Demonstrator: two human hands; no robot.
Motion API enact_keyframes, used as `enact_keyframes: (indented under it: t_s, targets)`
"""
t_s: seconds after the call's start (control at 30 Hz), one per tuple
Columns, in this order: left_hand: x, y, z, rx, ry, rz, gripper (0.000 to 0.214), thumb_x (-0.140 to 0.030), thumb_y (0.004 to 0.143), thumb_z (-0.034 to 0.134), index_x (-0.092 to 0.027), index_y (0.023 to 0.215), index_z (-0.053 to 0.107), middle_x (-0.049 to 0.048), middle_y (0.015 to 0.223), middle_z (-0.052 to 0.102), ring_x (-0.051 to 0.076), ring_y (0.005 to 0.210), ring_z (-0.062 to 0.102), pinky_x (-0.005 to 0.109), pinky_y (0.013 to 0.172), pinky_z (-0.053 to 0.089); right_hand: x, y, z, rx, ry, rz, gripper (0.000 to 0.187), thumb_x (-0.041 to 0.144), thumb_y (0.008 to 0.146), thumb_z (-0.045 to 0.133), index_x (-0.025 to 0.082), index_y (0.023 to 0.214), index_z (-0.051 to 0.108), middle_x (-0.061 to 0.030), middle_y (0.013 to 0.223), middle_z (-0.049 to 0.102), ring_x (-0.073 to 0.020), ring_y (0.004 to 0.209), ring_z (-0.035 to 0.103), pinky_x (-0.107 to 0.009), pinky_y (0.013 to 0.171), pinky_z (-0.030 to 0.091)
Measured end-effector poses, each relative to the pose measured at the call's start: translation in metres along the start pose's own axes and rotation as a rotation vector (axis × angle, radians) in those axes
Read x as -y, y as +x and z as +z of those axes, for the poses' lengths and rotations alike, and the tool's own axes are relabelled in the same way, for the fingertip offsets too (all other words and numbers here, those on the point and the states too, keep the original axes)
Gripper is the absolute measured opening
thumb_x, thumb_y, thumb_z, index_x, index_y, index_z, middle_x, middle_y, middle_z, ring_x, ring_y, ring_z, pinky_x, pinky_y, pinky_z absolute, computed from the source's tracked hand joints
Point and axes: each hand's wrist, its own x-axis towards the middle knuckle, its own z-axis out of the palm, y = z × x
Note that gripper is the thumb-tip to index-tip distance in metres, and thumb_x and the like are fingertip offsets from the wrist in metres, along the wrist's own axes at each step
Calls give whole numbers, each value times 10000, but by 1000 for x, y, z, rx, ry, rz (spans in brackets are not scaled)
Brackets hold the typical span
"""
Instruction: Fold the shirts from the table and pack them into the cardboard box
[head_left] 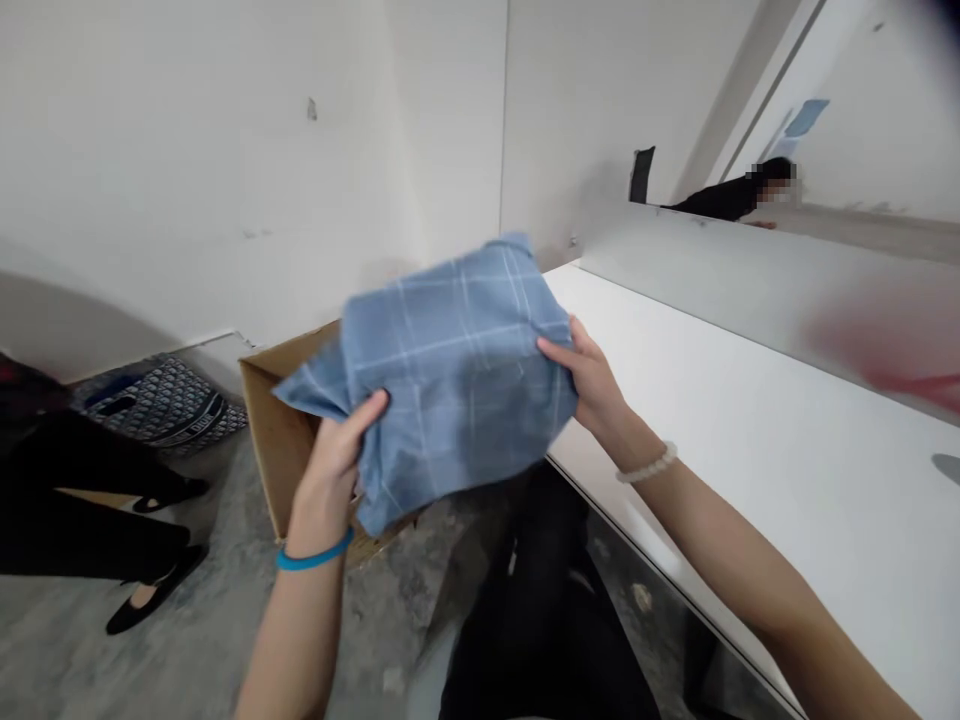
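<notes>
A folded piece of blue checked cloth [465,370] with thin white lines hangs in the air between my two hands; what kind of item it is cannot be made out. My left hand [337,450] grips its lower left edge, thumb on top and fingers underneath. On the right edge, my right hand [585,375] pinches the cloth with the thumb over it, its other fingers mostly hidden behind. One loose corner sticks out to the left. Below and behind the cloth stands an open cardboard box [281,440], its inside largely hidden.
A white table [750,430] runs along my right, with a low partition [675,250] behind it. Beyond that, a person [724,197] in black leans over. Another person's legs [97,500] are at the left, near a patterned bag [187,405] on the floor.
</notes>
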Motion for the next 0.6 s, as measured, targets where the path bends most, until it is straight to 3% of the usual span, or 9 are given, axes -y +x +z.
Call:
enact_keyframes:
  t_s: [0.1, 0.2, 0.27, 0.37, 0.5, 0.6]
  targets:
    - [-38, 44, -25, -65, 25, 336, 569, -316, 571, 829, -115, 1066, 630, 46, 1094, 700, 249, 1158, 571, 413, 1070, 392, 11, 45, 51, 24, -14, -282, 444, 510, 869, 530, 279, 1228, 406, -3, 1151, 590, -201, 1104, 583, -392, 939, 507]
    - [-52, 83, -51, -135, 80, 434, 505, -260, 624, 807, -62, 1049, 621, 74, 1103, 693, 234, 1132, 582, 426, 1050, 406, 3, 89, 95, 92, 8, -404, 488, 542, 876, 509, 269, 1257, 373, -6, 1153, 579, -189, 1128, 564, -397, 962, 488]
    - [-46, 98, -67, -186, 96, 336, 454, -233, 652, 788, -73, 1047, 630, 88, 1126, 685, 236, 1104, 602, 427, 1021, 442, -15, 111, 117, 170, 5, -401, 497, 542, 856, 538, 250, 1235, 404, -16, 1122, 598, -193, 1107, 571, -398, 957, 488]
    - [-20, 103, -89, -225, 83, 131, 438, -216, 638, 795, -146, 1047, 654, 76, 1156, 678, 243, 1086, 622, 403, 986, 485, -56, 127, 137, 276, -22, -347, 461, 519, 818, 585, 207, 1148, 511, -48, 1105, 631, -218, 1095, 576, -402, 981, 465]
    - [14, 85, -110, -230, 39, -65, 440, -178, 628, 798, -183, 1047, 665, 74, 1182, 669, 236, 1110, 616, 369, 966, 502, -108, 121, 146, 314, -26, -183, 408, 461, 801, 587, 170, 1086, 602, -68, 1127, 653, -241, 1087, 585, -399, 978, 455]
    - [28, 76, -121, -242, 37, -183, 431, -171, 634, 794, -172, 1046, 665, 94, 1187, 667, 233, 1080, 635, 369, 945, 516, -133, 116, 149, 315, -19, -99, 398, 426, 804, 577, 181, 1116, 608, -50, 1141, 655, -237, 1082, 587, -388, 952, 470]
